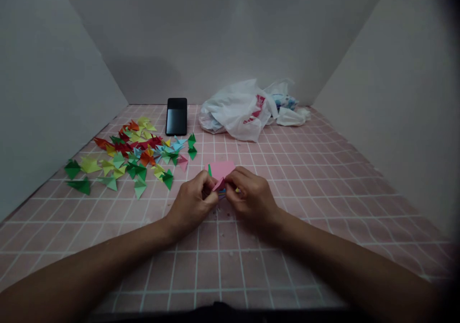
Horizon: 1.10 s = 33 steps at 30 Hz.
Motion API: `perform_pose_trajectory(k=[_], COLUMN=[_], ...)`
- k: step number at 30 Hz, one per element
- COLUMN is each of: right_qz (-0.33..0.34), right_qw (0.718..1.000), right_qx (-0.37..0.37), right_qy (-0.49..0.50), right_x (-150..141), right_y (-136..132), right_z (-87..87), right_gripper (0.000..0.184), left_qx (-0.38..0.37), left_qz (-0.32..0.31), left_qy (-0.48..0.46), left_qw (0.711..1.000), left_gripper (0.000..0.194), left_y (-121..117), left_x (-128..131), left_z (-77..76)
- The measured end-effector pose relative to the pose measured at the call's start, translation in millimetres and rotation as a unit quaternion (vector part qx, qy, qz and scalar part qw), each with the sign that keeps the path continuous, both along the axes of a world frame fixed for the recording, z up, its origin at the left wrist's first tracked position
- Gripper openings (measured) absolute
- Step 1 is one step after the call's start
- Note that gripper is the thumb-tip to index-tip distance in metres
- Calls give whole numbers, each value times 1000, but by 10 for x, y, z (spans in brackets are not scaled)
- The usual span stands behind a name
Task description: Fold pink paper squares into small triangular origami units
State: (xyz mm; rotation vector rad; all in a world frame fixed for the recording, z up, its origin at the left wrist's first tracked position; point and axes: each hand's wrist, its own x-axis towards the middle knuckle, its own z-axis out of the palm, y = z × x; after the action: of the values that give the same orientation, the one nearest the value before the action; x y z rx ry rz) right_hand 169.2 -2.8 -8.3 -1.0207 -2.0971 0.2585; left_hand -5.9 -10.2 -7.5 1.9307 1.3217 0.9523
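Between my two hands is a small folded piece of pink paper (218, 185), pinched from both sides. My left hand (196, 196) grips its left end between thumb and fingers. The fingers of my right hand (251, 193) close on its right end. Under and just behind it lies a stack of coloured paper sheets (222, 169), pink on top, with green, blue and yellow edges peeking out. My hands hide much of the stack and part of the folded piece.
Left of my hands spreads a heap of folded paper pieces (134, 169) in green, yellow, red, orange, blue and pink. A black phone (177, 117) leans at the back. A white plastic bag (237, 109) lies to its right. Walls enclose the checked pink tablecloth (323, 184).
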Motion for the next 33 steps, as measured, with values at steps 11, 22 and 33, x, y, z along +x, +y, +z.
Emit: perform_pose_trajectory(k=[11, 22, 33], right_qz=[10, 12, 23], right_qw=[999, 938, 854], right_qx=[44, -268, -416], right_qy=[-24, 218, 311], right_x=[7, -57, -78], right_y=[-18, -59, -53], right_z=[-4, 84, 81], right_gripper=[16, 15, 19], left_qx=[31, 153, 172], left_qz=[17, 5, 3], left_qy=[14, 80, 90], left_qw=[999, 985, 981], left_gripper=[11, 11, 11], left_y=[-25, 6, 14], left_x=[17, -35, -30], left_z=[-4, -63, -91])
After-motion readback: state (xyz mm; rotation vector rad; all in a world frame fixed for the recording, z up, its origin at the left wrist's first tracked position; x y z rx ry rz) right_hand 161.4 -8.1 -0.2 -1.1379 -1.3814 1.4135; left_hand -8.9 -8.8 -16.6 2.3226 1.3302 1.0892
